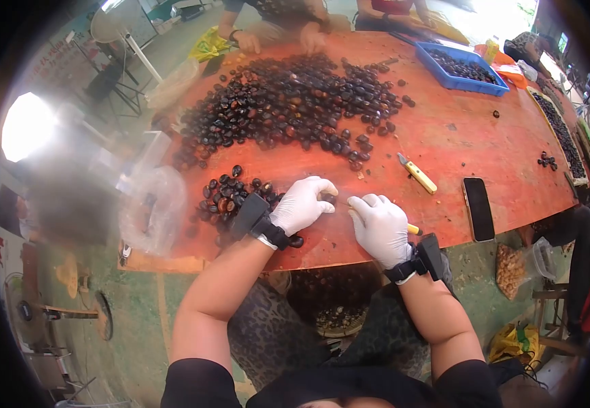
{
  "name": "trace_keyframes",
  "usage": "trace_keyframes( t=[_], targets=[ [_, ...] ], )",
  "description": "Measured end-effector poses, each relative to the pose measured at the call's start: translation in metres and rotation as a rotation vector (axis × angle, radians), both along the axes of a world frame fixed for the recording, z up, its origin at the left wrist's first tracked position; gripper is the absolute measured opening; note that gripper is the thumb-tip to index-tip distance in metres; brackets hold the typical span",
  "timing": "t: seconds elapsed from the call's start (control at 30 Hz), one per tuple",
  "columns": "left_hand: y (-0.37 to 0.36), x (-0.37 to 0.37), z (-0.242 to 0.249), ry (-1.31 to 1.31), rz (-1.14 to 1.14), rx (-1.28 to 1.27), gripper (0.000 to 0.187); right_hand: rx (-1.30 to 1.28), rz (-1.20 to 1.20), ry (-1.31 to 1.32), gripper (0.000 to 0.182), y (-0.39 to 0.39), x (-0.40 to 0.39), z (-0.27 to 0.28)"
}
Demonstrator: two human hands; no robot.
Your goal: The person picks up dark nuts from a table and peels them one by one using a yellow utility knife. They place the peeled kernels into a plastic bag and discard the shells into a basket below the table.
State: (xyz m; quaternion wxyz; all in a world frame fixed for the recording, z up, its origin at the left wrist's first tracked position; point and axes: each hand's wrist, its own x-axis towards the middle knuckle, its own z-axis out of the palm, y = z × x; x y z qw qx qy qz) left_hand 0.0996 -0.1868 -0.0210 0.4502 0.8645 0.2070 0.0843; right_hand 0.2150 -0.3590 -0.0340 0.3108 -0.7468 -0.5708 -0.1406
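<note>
My left hand [303, 204], in a white glove, pinches a dark round nut [329, 199] between thumb and fingers above the table's near edge. My right hand [382, 228], gloved too, is closed around a tool whose yellow handle end [414, 230] sticks out past the palm; its blade is hidden or too small to see. Beside my left wrist lies a small heap of glossy dark nuts [225, 197]. A larger pile of such nuts [274, 102] spreads across the far side. Beyond my right hand lies a yellow-handled knife [417, 173].
The table [437, 143] is reddish-orange. A black phone [478, 209] lies at its right. At the back right stands a blue tray [454, 80] of dark nuts. A clear plastic bag [155, 211] hangs at the left edge. Other people's hands [247, 42] rest across the table.
</note>
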Motion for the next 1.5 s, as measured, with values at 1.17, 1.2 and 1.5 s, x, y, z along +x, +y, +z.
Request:
trace_keyframes(
  t=[1.17,1.2,1.5],
  targets=[
    [0.008,-0.009,0.004,0.013,-0.14,0.32,0.025,-0.13,-0.091,-0.109,0.009,0.001,0.003,-0.006],
    [0.015,-0.01,0.013,0.137,-0.194,0.271,0.024,-0.13,-0.131,-0.101,0.009,0.0,0.007,-0.003],
    [0.003,0.052,0.019,-0.081,-0.096,0.546,0.038,-0.103,-0.272,-0.037,0.013,-0.002,0.026,-0.004]
  ],
)
